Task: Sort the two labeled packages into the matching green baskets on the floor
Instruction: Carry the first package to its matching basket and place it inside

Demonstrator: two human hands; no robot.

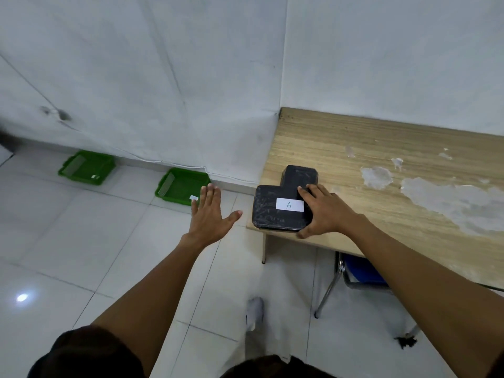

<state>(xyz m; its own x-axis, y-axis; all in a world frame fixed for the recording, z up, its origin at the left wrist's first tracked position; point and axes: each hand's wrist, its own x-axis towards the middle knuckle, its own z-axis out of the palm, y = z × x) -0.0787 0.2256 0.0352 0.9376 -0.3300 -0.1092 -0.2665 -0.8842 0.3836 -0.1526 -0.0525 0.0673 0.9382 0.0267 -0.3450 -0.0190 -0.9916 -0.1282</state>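
nothing looks sorted yet: the package labelled a [268, 211] and the second package [301, 174] touching it behind both sit on the table [381, 148] corner, and the near green basket [174, 199] and far green basket [79, 180] on the floor look empty. the right hand [324, 211] grips the labelled package's right side between fingers and thumb. the left hand [208, 216] hovers off the table, fingers spread wide, holding nothing.

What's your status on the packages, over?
Left hand open, beside the table corner. Right hand grips package A on that corner, second black package behind it. Floor to near green basket and far green basket unblocked.
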